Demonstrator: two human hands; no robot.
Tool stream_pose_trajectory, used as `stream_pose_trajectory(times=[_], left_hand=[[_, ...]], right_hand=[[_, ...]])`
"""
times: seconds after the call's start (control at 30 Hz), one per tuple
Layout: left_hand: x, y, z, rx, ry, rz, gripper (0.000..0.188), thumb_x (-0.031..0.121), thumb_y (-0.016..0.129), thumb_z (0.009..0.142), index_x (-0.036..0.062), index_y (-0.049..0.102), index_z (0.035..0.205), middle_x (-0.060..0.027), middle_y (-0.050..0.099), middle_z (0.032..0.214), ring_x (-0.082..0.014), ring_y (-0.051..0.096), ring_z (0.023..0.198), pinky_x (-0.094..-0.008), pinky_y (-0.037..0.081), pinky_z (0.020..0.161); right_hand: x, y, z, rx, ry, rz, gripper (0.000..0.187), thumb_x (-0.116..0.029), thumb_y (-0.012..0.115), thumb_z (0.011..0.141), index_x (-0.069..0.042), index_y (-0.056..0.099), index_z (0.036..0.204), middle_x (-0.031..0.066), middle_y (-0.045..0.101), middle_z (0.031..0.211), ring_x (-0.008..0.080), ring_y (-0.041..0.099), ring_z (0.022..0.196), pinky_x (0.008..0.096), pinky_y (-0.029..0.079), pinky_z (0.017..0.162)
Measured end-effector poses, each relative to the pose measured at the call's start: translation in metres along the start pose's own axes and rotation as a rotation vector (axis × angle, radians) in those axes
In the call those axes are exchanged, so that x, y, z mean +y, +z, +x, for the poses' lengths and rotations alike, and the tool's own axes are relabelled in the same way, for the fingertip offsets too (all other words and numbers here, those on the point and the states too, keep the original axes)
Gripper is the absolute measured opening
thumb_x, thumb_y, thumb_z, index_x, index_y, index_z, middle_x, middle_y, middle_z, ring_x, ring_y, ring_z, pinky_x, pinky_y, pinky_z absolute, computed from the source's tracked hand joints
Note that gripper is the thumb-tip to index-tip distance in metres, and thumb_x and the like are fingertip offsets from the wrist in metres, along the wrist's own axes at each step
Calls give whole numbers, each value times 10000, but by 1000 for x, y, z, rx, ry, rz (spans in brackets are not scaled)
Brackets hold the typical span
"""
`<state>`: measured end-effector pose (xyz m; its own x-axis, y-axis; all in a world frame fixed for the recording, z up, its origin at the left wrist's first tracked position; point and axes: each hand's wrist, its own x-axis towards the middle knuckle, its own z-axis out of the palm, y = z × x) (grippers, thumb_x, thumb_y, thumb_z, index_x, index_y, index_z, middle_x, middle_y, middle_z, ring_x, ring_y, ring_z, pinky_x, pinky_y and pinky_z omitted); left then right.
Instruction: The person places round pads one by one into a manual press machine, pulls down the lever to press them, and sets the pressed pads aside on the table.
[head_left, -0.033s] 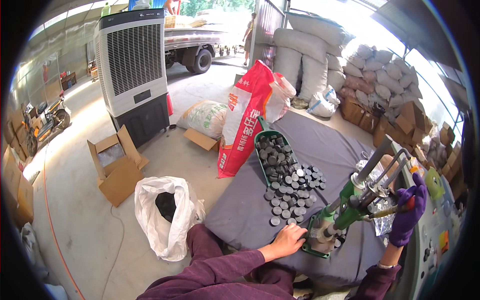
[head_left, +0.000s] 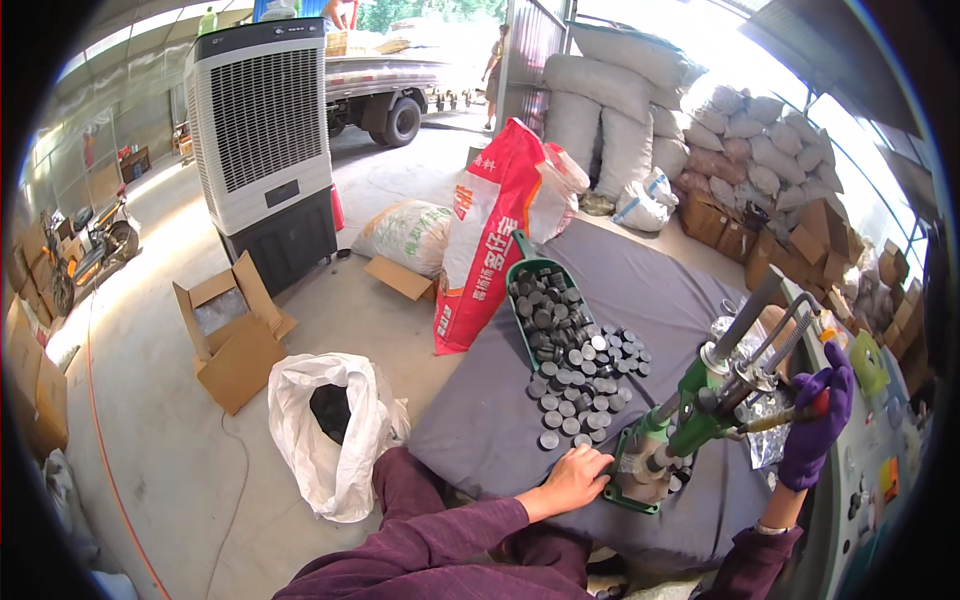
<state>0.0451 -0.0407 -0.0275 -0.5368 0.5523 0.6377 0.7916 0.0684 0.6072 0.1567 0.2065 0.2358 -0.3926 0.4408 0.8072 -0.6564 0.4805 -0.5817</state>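
Note:
A green hand press (head_left: 655,440) with a long lever stands on a grey cloth-covered surface (head_left: 480,435) in front of me. My right hand (head_left: 815,425), in a purple glove, is wrapped round the red-gripped lever handle (head_left: 812,404). Bare, my left hand (head_left: 575,480) rests beside the green base, its fingers bent together at the near left edge; whatever is between the fingertips is hidden. Just beyond it lies a heap of small round dark caps (head_left: 590,385), several with pale faces. They spill from a green scoop (head_left: 520,325).
An open white sack (head_left: 290,420) with dark contents stands by my leg. A red and white sack (head_left: 480,260) leans against the far left edge. An open carton (head_left: 240,360) and an air cooler (head_left: 265,130) stand on the floor. At the right is a cluttered table (head_left: 880,450).

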Motion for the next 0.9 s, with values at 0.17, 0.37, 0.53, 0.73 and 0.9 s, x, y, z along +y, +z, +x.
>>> stream_pose_trajectory(times=[0.17,0.37,0.53,0.73,0.9], left_hand=[[-4,-7,-3,-20,-24,63,320,131,713,765,43,623,1060,-122,629,937,-331,578,948,-434,468,798],[-2,-3,4,-5,29,35,332,76,718,714,35,646,1035,-129,638,902,-337,598,881,-436,484,783],[1,-13,5,-14,-1,84,292,44,682,706,26,659,997,-142,650,883,-348,604,857,-442,489,770],[1,-4,9,-68,-12,-1,328,14,716,710,22,651,1031,-120,649,897,-326,597,868,-416,478,764],[2,-6,7,-69,-10,-7,326,6,711,707,17,651,1027,-124,645,894,-326,596,869,-409,480,764]], right_hand=[[-5,24,1,10,24,54,468,-271,397,997,84,543,1265,-9,475,648,86,465,578,302,486,712],[-7,7,-1,31,52,55,435,-223,421,975,69,557,1268,68,602,852,136,575,665,316,518,716],[-9,18,4,6,100,66,489,-278,492,903,70,586,1234,113,638,900,190,641,706,303,523,622],[-28,23,0,-15,66,-75,442,-233,378,998,100,583,1202,51,536,702,142,525,573,352,545,728],[-33,18,-27,-4,12,-21,399,-208,396,1000,75,601,1191,54,553,699,134,537,602,343,536,724]])
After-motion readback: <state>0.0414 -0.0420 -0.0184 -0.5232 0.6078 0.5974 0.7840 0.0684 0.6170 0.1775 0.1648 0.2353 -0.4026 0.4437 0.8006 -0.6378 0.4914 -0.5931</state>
